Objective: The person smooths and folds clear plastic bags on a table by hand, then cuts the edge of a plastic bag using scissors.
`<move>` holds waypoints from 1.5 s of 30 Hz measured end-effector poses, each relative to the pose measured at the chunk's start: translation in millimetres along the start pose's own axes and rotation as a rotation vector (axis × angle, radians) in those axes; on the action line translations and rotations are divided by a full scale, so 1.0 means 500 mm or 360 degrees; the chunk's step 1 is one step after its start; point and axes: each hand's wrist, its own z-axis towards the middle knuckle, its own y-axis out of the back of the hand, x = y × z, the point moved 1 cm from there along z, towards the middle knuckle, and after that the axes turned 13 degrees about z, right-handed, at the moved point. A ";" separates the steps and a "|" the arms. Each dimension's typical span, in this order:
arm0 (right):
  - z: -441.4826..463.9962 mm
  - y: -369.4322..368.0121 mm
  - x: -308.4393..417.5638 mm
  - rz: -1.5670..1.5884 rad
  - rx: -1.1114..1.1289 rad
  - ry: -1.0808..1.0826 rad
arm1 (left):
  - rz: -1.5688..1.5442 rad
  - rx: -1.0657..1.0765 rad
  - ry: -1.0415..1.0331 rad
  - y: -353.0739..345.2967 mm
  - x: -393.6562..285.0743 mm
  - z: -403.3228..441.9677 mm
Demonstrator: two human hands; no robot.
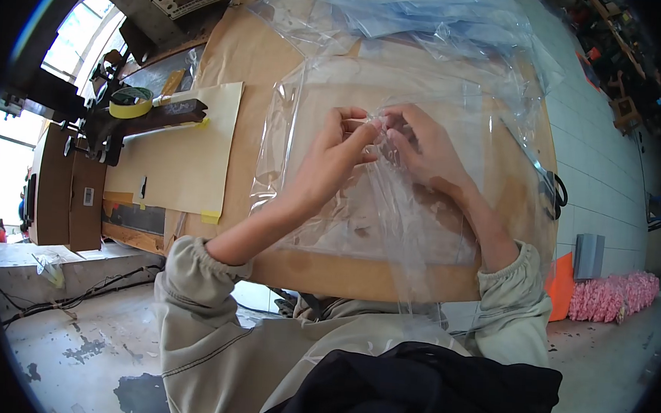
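Note:
Over the middle of the brown-covered table, my left hand (pixel 341 148) pinches a gathered part of a clear plastic strip (pixel 400 211). My right hand (pixel 425 148) meets it from the other side, its thumb and fingers closed on the same gathered plastic. From the fingertips the strip hangs down across the table's front edge. Beneath both hands lies a flat clear plastic sheet (pixel 314 228) with shiny creases along its left side.
Crumpled bluish clear plastic (pixel 425 15) covers the table's far end. Black-handled scissors (pixel 555 191) lie at the right edge. At left are a machine arm with a yellow tape roll (pixel 131 103), a cream board (pixel 189 160) and a cardboard box (pixel 71 183). A pink bundle (pixel 614 296) stands at right.

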 end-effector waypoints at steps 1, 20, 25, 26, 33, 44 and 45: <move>0.000 0.000 -0.005 -0.0092 0.0016 0.0137 | -0.0082 -0.0061 -0.0015 -0.013 0.014 0.009; 0.029 0.002 0.009 0.0220 -0.0045 -0.0112 | -0.0452 -0.0320 -0.0195 -0.098 0.043 -0.024; 0.029 -0.001 0.000 0.0312 -0.0033 -0.0190 | -0.0050 -0.0210 -0.0307 -0.100 0.062 -0.028; 0.030 0.001 -0.004 0.0364 -0.0011 -0.0191 | 0.0037 -0.0176 -0.0355 -0.104 0.069 -0.029; 0.034 0.007 -0.013 0.0800 0.0174 -0.0432 | -0.0035 0.0319 -0.0023 -0.085 0.013 -0.044; -0.006 -0.047 0.032 0.0327 0.0047 -0.0458 | -0.0338 -0.0206 0.0137 -0.028 0.012 0.011; -0.010 -0.045 0.048 0.0242 0.0116 -0.0506 | -0.0130 -0.0217 0.0034 -0.021 0.022 0.010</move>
